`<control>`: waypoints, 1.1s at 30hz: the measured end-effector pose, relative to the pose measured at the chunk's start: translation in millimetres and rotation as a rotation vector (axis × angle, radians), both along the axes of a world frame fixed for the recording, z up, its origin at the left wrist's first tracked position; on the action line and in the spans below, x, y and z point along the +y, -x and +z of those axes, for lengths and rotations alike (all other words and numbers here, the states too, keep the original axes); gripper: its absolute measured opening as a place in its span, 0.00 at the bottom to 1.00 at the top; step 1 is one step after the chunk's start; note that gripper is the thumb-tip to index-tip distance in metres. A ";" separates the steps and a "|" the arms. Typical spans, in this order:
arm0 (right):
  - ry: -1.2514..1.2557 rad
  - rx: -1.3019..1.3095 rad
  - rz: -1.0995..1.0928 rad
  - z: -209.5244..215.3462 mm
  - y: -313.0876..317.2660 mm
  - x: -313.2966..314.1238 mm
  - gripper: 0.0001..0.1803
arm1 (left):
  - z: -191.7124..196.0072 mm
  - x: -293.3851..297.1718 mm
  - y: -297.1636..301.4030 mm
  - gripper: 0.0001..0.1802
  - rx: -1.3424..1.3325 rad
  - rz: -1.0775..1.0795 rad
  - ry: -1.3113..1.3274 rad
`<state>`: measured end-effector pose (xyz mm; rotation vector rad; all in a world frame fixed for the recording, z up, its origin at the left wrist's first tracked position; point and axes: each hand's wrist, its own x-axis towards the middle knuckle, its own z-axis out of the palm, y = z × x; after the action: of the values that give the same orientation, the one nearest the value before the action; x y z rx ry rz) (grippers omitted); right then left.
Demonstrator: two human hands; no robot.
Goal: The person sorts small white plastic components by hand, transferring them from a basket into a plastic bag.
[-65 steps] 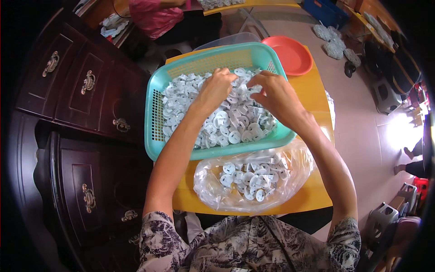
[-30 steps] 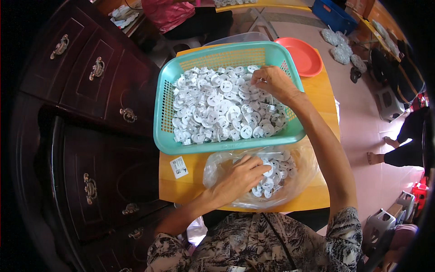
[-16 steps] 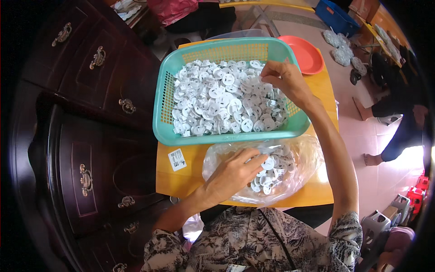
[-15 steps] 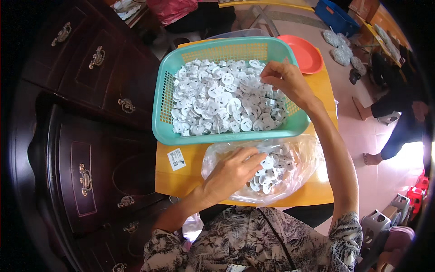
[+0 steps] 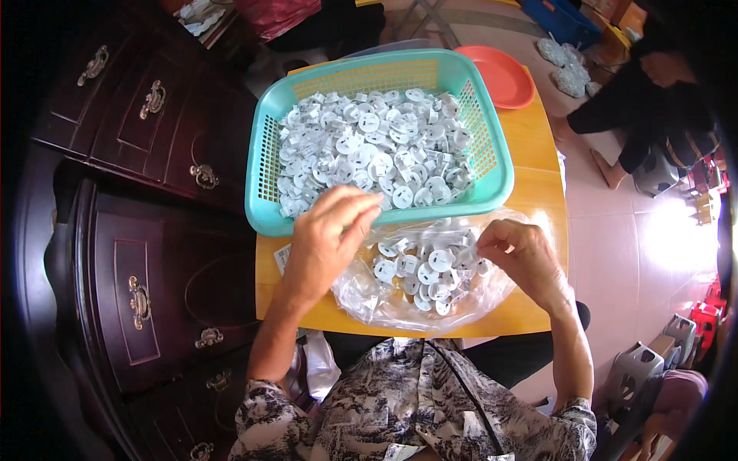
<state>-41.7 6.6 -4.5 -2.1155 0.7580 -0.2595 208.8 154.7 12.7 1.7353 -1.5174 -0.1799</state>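
Down at the near edge of the yellow counter (image 5: 538, 192), both hands work at a clear plastic bag (image 5: 423, 296) part-filled with small white round plastic parts (image 5: 419, 269): the left hand (image 5: 327, 242) lies over the bag's left rim with fingers curled loosely, though whether it pinches the film cannot be told. The right hand (image 5: 519, 253) pinches the bag's right edge between thumb and fingertips. Just behind the bag stands a teal mesh basket (image 5: 492, 165) heaped with the same parts, an orange plate (image 5: 500, 77) beyond it.
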 end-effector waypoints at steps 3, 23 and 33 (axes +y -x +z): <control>0.031 0.059 0.006 -13.8 4.0 7.0 0.05 | 0.1 -27.3 -23.1 0.11 -0.095 -0.021 -0.061; 0.481 -0.111 0.061 -5.5 -97.2 -88.4 0.08 | -54.6 -149.6 -73.4 0.23 -0.477 -0.248 -0.245; 0.646 0.012 0.056 -42.6 -132.6 -107.0 0.15 | -47.5 -148.3 -74.0 0.14 -0.282 -0.210 -0.130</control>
<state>90.9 -100.4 -47.1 -2.7395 0.6771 -0.5146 282.8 6.4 -34.8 1.7555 -1.9339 -0.1476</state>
